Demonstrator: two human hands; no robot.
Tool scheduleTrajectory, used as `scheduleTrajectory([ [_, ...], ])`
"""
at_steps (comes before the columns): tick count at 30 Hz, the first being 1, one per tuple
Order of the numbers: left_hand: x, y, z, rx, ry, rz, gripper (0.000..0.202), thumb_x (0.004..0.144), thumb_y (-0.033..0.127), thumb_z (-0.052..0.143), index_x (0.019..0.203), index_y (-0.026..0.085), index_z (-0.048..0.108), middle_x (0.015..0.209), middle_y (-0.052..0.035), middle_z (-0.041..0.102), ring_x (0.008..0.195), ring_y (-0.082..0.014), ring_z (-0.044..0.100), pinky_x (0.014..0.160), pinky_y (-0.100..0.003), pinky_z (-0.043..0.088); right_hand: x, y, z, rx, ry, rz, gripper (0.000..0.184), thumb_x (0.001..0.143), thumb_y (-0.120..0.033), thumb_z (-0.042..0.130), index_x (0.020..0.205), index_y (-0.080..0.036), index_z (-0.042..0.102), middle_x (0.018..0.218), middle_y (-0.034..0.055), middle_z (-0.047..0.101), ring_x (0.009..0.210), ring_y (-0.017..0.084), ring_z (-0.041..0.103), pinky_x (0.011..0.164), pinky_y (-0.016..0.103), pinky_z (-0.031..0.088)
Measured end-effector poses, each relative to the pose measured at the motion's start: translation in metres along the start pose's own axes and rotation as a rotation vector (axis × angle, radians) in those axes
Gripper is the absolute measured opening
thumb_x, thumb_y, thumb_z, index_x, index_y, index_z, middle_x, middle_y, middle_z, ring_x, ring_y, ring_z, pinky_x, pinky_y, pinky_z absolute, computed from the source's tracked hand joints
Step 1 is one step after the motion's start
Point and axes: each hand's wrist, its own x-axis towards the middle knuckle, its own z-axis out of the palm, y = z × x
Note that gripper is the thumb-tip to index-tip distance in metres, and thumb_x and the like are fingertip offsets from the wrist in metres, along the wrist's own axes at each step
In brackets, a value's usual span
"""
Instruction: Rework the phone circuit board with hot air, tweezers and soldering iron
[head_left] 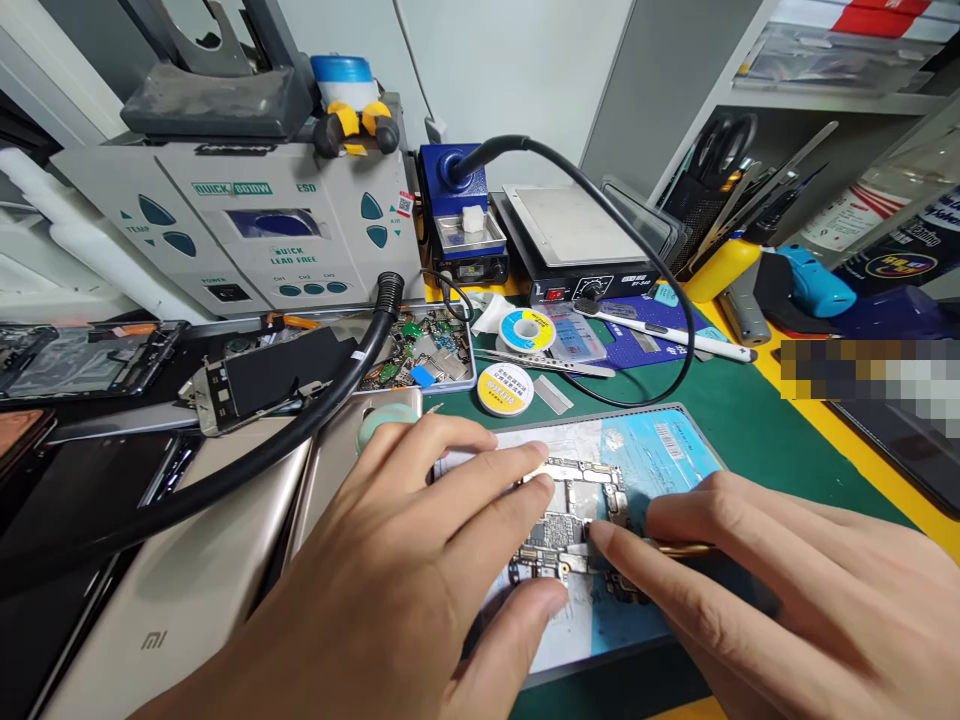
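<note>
A phone motherboard [559,530], silver with metal shields and small chips, lies on a white and blue mat [645,630]. My left hand [405,540] holds it from the left, two fingertips at its upper edge and the thumb by its lower edge; the palm hides the mat's left part. My right hand [780,570] reaches in from the right with a thin brass-coloured tool [681,549] under its fingers. Its index fingertip rests near the board's middle. Most of the tool is hidden, so its exact kind cannot be made out.
Behind stand a hot-air station [277,240], a soldering iron stand [461,215] and a heating plate [570,230]. A black hose [300,420] crosses the left. A tray of boards [435,350], a solder spool [526,330], tweezers [555,364], a brush [667,330] and phones [172,560] lie around.
</note>
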Motion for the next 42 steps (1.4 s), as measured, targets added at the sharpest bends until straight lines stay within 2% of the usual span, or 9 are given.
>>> scheduleTrajectory([
  [5, -0.009, -0.003, 0.0, -0.02, 0.014, -0.032, 0.025, 0.101, 0.031, 0.071, 0.126, 0.031, 0.073, 0.13, 0.0082, 0.082, 0.122, -0.02, 0.068, 0.11, -0.045, 0.053, 0.0, -0.001, 0.002, 0.001, 0.031, -0.017, 0.033, 0.107, -0.009, 0.047, 0.133, -0.015, 0.067, 0.094, 0.007, 0.073, 0.073, 0.019, 0.065, 0.061, 0.032, 0.054],
  [9, -0.006, -0.005, 0.0, -0.04, 0.0, -0.014, 0.024, 0.101, 0.031, 0.071, 0.125, 0.03, 0.073, 0.132, 0.0101, 0.081, 0.121, -0.0194, 0.067, 0.11, -0.046, 0.051, -0.003, 0.001, 0.01, 0.016, 0.133, -0.064, 0.032, 0.114, -0.024, 0.047, 0.133, -0.012, 0.07, 0.094, 0.0084, 0.072, 0.074, 0.021, 0.065, 0.059, 0.033, 0.054],
  [13, -0.004, -0.001, -0.002, -0.024, 0.022, -0.019, 0.027, 0.099, 0.029, 0.072, 0.126, 0.03, 0.073, 0.132, 0.0123, 0.08, 0.123, -0.0182, 0.066, 0.111, -0.043, 0.05, -0.004, 0.001, 0.014, 0.007, 0.123, -0.072, 0.034, 0.115, -0.027, 0.048, 0.135, -0.011, 0.07, 0.093, 0.0086, 0.073, 0.075, 0.022, 0.067, 0.06, 0.034, 0.054],
  [17, -0.004, 0.002, -0.007, 0.005, 0.022, -0.028, 0.024, 0.097, 0.025, 0.074, 0.121, 0.03, 0.076, 0.129, 0.0133, 0.081, 0.123, -0.0158, 0.067, 0.109, -0.036, 0.051, -0.001, -0.002, 0.013, -0.03, 0.117, -0.077, 0.032, 0.115, -0.021, 0.045, 0.136, -0.013, 0.068, 0.088, 0.0062, 0.075, 0.07, 0.021, 0.066, 0.057, 0.034, 0.05],
  [23, -0.006, 0.001, -0.006, 0.001, 0.015, -0.02, 0.022, 0.098, 0.028, 0.072, 0.118, 0.029, 0.079, 0.129, 0.0107, 0.082, 0.12, -0.0213, 0.069, 0.111, -0.047, 0.051, -0.002, 0.001, 0.008, 0.017, 0.086, -0.008, 0.036, 0.105, -0.006, 0.049, 0.134, -0.017, 0.068, 0.092, 0.0072, 0.073, 0.072, 0.02, 0.065, 0.06, 0.033, 0.051],
  [27, -0.007, 0.002, -0.003, -0.004, 0.007, -0.014, 0.019, 0.099, 0.031, 0.071, 0.117, 0.029, 0.077, 0.129, 0.0128, 0.082, 0.12, -0.0202, 0.069, 0.111, -0.048, 0.05, -0.005, 0.007, 0.009, 0.058, 0.141, 0.049, 0.041, 0.1, -0.006, 0.053, 0.136, -0.02, 0.068, 0.096, 0.0096, 0.07, 0.075, 0.021, 0.066, 0.065, 0.034, 0.054],
  [33, -0.01, -0.002, -0.001, -0.003, 0.011, -0.002, 0.026, 0.101, 0.031, 0.069, 0.127, 0.03, 0.071, 0.134, 0.0115, 0.079, 0.123, -0.0185, 0.066, 0.113, -0.044, 0.047, -0.007, 0.01, 0.004, 0.126, 0.032, 0.062, 0.043, 0.1, -0.002, 0.056, 0.138, -0.02, 0.067, 0.101, 0.0092, 0.069, 0.075, 0.02, 0.061, 0.065, 0.034, 0.053],
  [38, -0.01, -0.004, 0.002, -0.013, 0.003, -0.008, 0.029, 0.101, 0.03, 0.068, 0.13, 0.031, 0.067, 0.137, 0.0103, 0.078, 0.127, -0.0184, 0.064, 0.111, -0.042, 0.049, -0.009, 0.012, 0.004, 0.155, 0.061, 0.049, 0.043, 0.1, -0.004, 0.058, 0.139, -0.02, 0.068, 0.099, 0.0089, 0.067, 0.074, 0.02, 0.059, 0.063, 0.034, 0.052],
  [42, -0.011, 0.0, 0.003, -0.002, -0.015, -0.045, 0.038, 0.1, 0.028, 0.066, 0.138, 0.034, 0.061, 0.143, 0.0116, 0.075, 0.132, -0.0155, 0.062, 0.117, -0.037, 0.046, -0.01, 0.009, 0.004, 0.167, 0.055, 0.13, 0.047, 0.1, -0.004, 0.056, 0.142, -0.026, 0.063, 0.1, 0.0067, 0.068, 0.072, 0.02, 0.063, 0.068, 0.036, 0.056],
])
